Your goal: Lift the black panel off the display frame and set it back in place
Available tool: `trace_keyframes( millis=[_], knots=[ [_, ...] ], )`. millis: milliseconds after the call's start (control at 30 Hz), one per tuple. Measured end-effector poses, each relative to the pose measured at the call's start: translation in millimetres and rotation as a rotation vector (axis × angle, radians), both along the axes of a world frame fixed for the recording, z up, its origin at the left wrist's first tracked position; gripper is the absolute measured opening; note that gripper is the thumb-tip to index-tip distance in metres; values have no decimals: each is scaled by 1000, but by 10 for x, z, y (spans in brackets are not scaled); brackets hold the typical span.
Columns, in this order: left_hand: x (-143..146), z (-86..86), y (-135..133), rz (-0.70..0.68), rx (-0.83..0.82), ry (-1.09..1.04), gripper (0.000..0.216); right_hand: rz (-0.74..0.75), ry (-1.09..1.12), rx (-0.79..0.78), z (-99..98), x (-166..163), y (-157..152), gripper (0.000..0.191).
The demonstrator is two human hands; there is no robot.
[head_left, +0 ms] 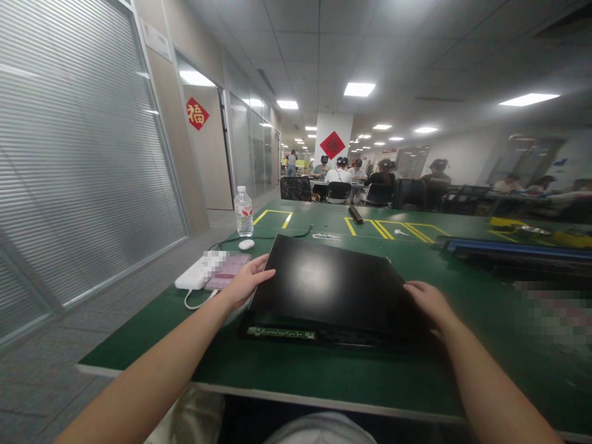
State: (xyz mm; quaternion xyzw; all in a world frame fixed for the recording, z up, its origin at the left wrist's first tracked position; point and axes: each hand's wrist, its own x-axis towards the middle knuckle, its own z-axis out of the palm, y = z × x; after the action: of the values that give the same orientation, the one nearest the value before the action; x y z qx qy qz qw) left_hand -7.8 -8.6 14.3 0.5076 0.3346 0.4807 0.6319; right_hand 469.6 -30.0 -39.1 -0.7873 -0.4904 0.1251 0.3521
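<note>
A flat black display panel (pixel 333 283) is tilted over the green table in front of me, its dark glossy face up and reflecting a ceiling light. Along its near edge a green circuit board strip (pixel 281 333) shows. My left hand (pixel 247 280) grips the panel's left edge, thumb on top and fingers out of sight beneath. At the right edge, my right hand (pixel 428 302) holds the panel with its fingers partly hidden. A dark frame or base seems to lie below the panel's near side, but its shape is hard to make out.
Left of the panel are a white power bank (pixel 192 274), a phone (pixel 229 271), a white earbud case (pixel 246 245) and a water bottle (pixel 243 213). Dark panels with a blue edge (pixel 499 248) lie at right. Yellow tape (pixel 383 229) marks the green table (pixel 152 336). People sit farther back.
</note>
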Motion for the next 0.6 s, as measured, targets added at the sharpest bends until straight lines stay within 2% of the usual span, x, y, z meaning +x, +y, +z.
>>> trace_keyframes(
  millis=[333, 467, 600],
  knots=[
    [42, 60, -58, 37, 58, -17, 81, -14, 89, 34, -14, 34, 19, 28],
    [28, 41, -46, 68, 59, -19, 81, -14, 294, 34, -12, 27, -1, 32],
    [-38, 1, 38, 123, 89, -38, 84, 31, 482, 149, 75, -40, -41, 34]
  ],
)
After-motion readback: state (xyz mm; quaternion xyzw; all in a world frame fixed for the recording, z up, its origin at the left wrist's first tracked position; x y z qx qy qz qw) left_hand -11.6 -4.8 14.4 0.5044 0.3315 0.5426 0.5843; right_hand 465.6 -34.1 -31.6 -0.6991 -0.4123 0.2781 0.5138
